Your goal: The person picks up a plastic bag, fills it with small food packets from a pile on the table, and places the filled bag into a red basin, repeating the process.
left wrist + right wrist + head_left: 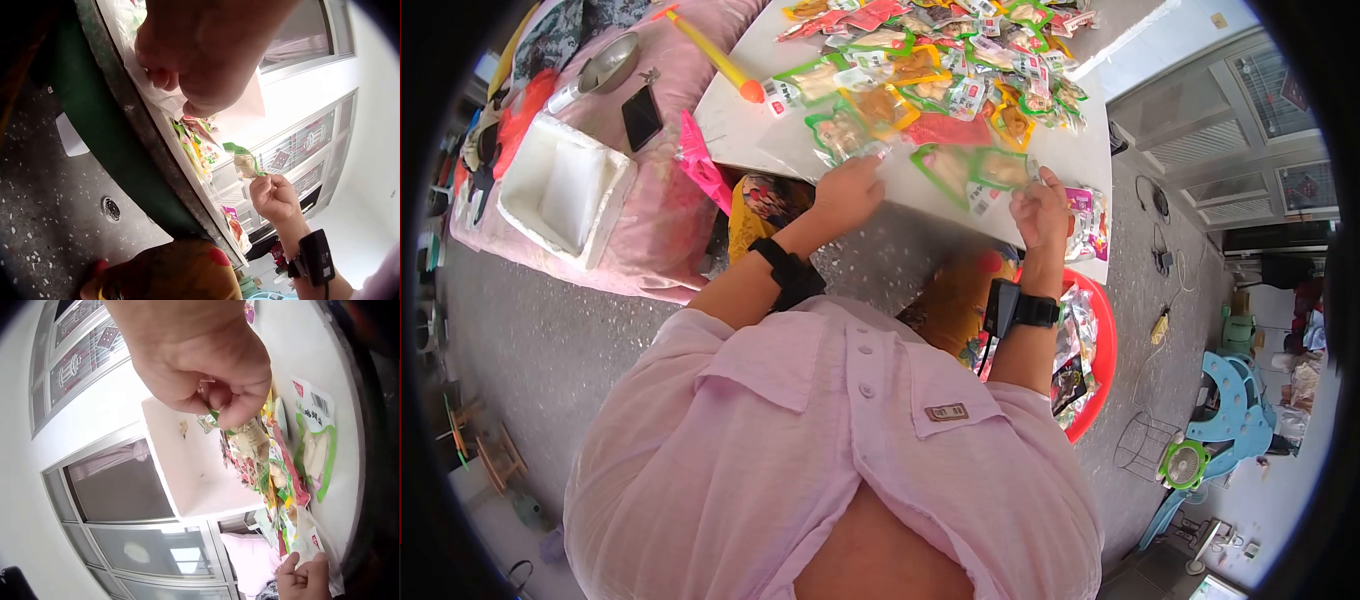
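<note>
My right hand (1043, 208) pinches the corner of a green-edged snack packet (1003, 168) just over the table's near edge; in the left wrist view that packet (245, 161) hangs from the fingertips. With curled fingers my left hand (850, 192) grips a clear plastic bag (795, 150), beside a green-edged packet (837, 132). Between the hands another green-edged packet (945, 172) lies flat on the white table (900, 190); it shows in the right wrist view as a pale packet (315, 450) with a barcode.
Many colourful packets (930, 60) are heaped at the table's far side. Purple packets (1086, 222) lie at the right edge, above a red basin (1106, 350) of packets. To the left, a foam box (565, 190), a phone (641, 118) and a metal bowl (609, 64) rest on pink cloth.
</note>
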The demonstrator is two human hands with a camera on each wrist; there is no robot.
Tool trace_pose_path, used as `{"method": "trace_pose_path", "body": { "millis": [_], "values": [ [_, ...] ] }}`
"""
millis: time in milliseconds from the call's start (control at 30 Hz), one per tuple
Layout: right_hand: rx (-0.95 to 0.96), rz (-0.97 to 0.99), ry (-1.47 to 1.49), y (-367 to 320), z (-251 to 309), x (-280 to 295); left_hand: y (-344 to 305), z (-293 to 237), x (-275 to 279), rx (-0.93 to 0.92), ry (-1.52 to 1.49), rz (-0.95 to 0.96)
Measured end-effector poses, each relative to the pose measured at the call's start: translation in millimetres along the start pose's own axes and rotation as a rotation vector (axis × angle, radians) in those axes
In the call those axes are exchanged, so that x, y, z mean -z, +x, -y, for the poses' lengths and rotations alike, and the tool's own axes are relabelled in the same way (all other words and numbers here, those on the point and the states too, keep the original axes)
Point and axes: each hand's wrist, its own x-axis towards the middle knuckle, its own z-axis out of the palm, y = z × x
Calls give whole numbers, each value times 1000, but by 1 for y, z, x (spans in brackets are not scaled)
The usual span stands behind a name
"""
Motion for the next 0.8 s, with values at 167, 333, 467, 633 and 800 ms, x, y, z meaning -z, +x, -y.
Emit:
{"method": "trace_pose_path", "body": {
  "millis": [167, 333, 467, 633, 800],
  "values": [
    [-106, 132, 119, -35, -15, -9, -1, -25, 16, -313, 23, -138],
    [-288, 285, 156, -62, -32, -26, -3, -59, 38, -642, 1, -56],
    [-190, 525, -273, -71, -40, -8, -15, -44, 26, -415, -334, 274],
    [-140, 421, -611, -85, -43, -11, -25, -40, 22, 265, -861, 594],
    [-233, 362, -74, -90, -62, -16, -25, -40, 23, 402, -936, 574]
  ]
}}
